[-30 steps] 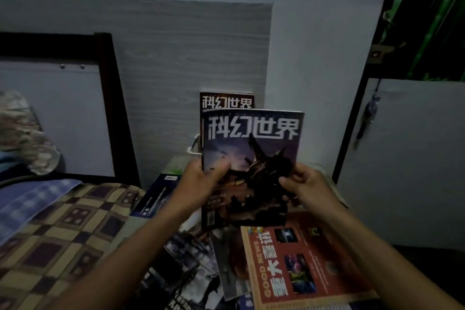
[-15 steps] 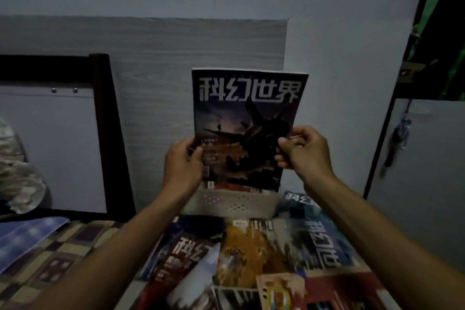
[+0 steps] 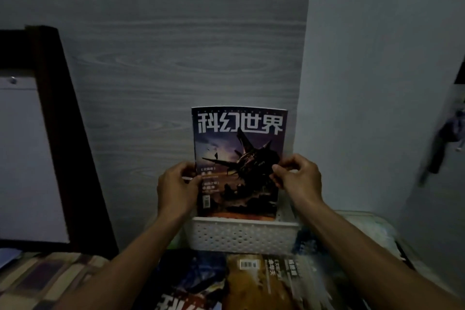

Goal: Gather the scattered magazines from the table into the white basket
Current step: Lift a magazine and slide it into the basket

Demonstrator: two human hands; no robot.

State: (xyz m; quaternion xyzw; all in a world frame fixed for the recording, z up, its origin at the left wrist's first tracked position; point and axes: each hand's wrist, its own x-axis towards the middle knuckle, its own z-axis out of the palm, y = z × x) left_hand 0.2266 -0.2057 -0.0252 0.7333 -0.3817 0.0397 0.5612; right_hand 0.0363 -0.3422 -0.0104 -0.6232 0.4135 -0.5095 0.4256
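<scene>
A dark magazine point(image 3: 239, 158) with white Chinese title and a spaceship cover stands upright, its lower edge down inside the white perforated basket point(image 3: 241, 236) at the back of the table against the wall. My left hand point(image 3: 177, 189) pinches its left edge. My right hand point(image 3: 298, 178) pinches its right edge. More magazines lie flat in front of the basket: an orange one point(image 3: 264, 282), a dark blue one point(image 3: 198, 274) and a pale blue one point(image 3: 304, 239) at the basket's right.
A grey wood-grain panel point(image 3: 176, 58) backs the basket. A dark wooden frame point(image 3: 63, 133) leans at the left. A checked bedcover point(image 3: 42, 279) lies at the lower left. Dark items hang on the right wall point(image 3: 445, 138).
Both hands carried the magazine forward and down from mid-air, and its lower edge has gone into the basket. The view has moved closer to the basket.
</scene>
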